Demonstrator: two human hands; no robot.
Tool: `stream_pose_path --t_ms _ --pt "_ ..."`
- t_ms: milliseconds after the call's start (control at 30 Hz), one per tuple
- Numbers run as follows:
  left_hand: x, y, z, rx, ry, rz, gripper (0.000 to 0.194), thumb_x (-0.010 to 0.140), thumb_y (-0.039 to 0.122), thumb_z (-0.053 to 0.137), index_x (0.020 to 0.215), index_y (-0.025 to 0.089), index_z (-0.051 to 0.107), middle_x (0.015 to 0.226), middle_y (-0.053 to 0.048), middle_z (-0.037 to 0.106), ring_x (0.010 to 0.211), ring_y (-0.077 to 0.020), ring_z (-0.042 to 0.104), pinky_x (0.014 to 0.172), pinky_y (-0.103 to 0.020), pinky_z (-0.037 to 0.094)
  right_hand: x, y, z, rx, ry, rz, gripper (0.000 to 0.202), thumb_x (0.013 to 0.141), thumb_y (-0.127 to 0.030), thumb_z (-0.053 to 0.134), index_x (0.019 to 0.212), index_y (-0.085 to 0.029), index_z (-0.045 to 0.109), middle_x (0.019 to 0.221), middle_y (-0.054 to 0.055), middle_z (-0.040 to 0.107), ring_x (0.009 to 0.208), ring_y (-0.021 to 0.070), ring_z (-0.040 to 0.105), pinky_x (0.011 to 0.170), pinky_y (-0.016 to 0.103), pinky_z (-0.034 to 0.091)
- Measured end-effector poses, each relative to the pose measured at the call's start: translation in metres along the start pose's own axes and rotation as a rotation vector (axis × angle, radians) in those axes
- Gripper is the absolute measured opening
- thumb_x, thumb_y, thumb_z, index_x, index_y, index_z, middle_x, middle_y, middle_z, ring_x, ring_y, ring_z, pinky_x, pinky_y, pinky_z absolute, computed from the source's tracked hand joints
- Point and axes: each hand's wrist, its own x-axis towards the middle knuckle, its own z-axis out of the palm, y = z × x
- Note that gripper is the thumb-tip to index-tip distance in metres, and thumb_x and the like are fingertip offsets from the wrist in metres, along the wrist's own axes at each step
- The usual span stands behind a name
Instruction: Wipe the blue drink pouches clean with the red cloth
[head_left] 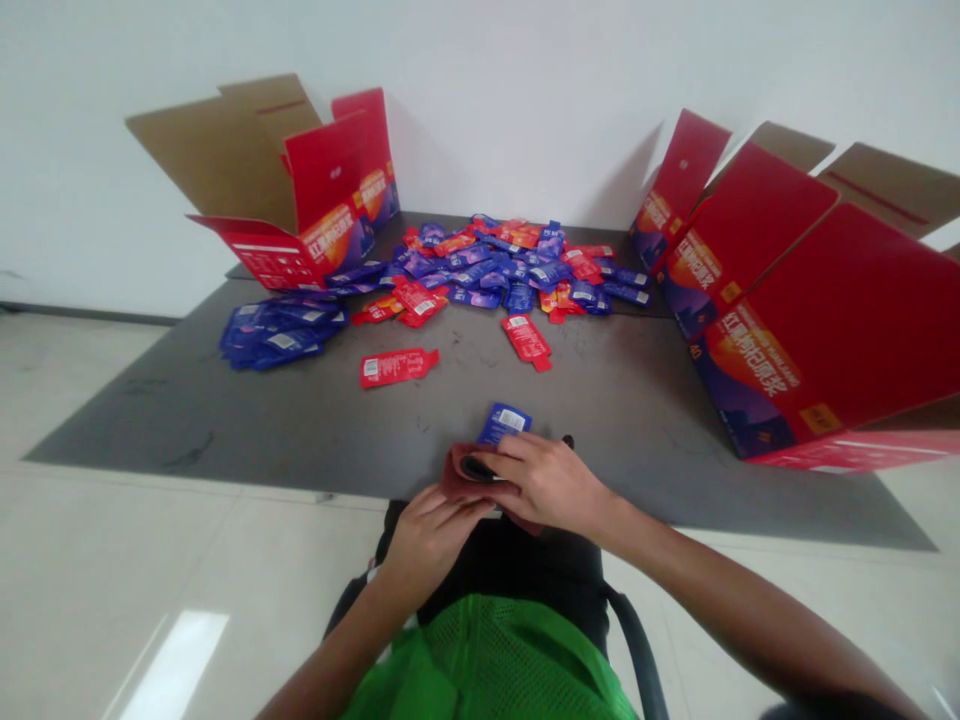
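At the table's front edge, both hands are on a reddish-brown soft pouch or cloth (456,482), whose exact kind I cannot make out. My left hand (429,535) grips it from below and the left, fingers pressed together. My right hand (551,484) closes over its right side, fingertips at a dark object (474,468) inside the fold. A blue sachet (504,421) with a white barcode label lies just beyond the hands, partly hidden by them. Two red sachets, one to the left (397,368) and one straight ahead (529,341), lie farther out.
A mixed heap of blue and red sachets (480,270) lies at the back against the wall. Blue sachets form a stack (281,332) on the left. Open red cartons stand at the back left (330,190) and the right (817,300) of the grey table (600,400).
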Motion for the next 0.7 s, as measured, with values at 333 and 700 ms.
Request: stream_pose_path --t_ms 333,700 --pt "0.004 0.000 -0.001 -0.015 0.015 -0.009 0.019 0.100 0.014 0.059 0.113 0.020 0.072 0.118 -0.004 0.078 0.108 -0.0193 0.073 0.096 -0.038 0.060 0.007 0.022 -0.012 0.000 0.095 0.046 0.039 0.100 -0.050 0.060 0.125 -0.023 0.072 0.093 0.006 0.069 0.086 0.0184 0.066 0.073 0.029 0.049" --pt "0.004 0.000 0.001 -0.055 0.026 -0.016 0.020 0.101 0.014 0.059 0.115 0.020 0.072 0.122 -0.004 0.077 0.111 -0.0198 0.073 0.096 -0.039 0.060 0.013 0.041 -0.011 -0.087 0.130 0.204 0.038 0.099 -0.041 0.063 0.129 -0.020 0.070 0.095 0.007 0.069 0.087 0.0194 0.066 0.073 0.029 0.050"
